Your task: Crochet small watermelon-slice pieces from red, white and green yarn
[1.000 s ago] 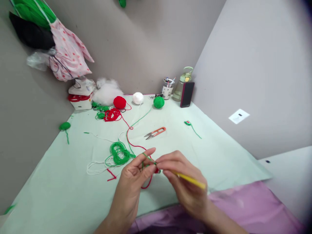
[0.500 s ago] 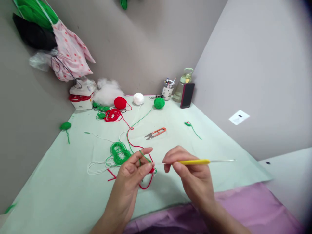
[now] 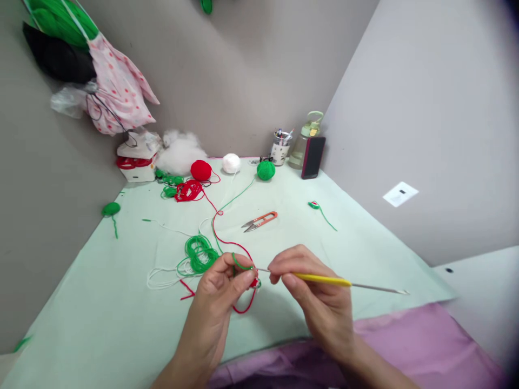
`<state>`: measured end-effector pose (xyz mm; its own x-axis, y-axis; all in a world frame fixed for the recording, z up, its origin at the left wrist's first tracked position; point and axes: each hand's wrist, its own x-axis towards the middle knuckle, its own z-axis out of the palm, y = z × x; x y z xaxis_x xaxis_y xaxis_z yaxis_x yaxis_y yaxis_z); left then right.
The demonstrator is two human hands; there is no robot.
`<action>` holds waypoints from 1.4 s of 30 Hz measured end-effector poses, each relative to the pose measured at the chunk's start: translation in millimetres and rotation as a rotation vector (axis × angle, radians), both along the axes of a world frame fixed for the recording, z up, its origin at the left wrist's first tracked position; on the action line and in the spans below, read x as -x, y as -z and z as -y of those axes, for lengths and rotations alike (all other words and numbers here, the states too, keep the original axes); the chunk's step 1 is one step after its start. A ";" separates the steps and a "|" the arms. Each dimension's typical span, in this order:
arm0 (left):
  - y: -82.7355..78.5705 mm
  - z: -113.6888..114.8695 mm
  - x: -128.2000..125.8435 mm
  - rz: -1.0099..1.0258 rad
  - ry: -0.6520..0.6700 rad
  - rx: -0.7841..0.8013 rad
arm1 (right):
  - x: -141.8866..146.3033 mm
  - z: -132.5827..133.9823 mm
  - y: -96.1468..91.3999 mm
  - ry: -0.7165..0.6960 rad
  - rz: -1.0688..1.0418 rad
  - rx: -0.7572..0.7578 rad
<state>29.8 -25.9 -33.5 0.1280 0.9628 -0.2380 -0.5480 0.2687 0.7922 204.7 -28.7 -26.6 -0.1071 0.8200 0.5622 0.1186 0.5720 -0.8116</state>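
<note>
Here, we take the orange-handled thread snips (image 3: 264,222) on the pale green surface (image 3: 121,324) as our landmark. Nearer to us than the snips, we see the left hand (image 3: 219,294) pinching a small piece of crochet work (image 3: 254,282) between thumb and fingers, mostly covered, with red and a little green and white showing past the thumb tip. A strand of green yarn (image 3: 239,264) passes over a finger of that hand, and a length of red yarn (image 3: 244,311) curves below the work.

Nearer to us than the snips and to their right, the right hand (image 3: 318,303) grips a double-ended crochet hook (image 3: 324,279) by its yellow handle, fingers curled around it. One metal end reaches the work at the left fingertips; we cannot tell whether it sits inside a stitch. The other end sticks out free to the right.

Left of the snips and nearer to us lies a coil of green yarn (image 3: 205,260). Beyond the snips we find a green yarn ball (image 3: 266,170), with a white yarn ball (image 3: 231,163) and a red yarn ball (image 3: 200,170) farther left. Right of the snips lies a small green-edged crocheted motif (image 3: 313,205) with a green tail.
</note>
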 end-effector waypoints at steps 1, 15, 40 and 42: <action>1.0 0.3 0.1 -0.004 0.001 -0.004 | 0.4 0.4 -0.5 0.004 0.003 -0.008; 7.9 1.8 -1.1 -0.045 -0.016 -0.044 | -1.1 10.5 9.9 0.076 0.373 -0.320; 8.8 2.9 -2.3 0.032 0.088 0.048 | 8.5 -2.0 14.5 0.115 -0.025 -0.071; 8.2 3.1 -2.5 0.053 0.086 0.061 | 8.9 -4.4 12.0 0.117 -0.047 -0.033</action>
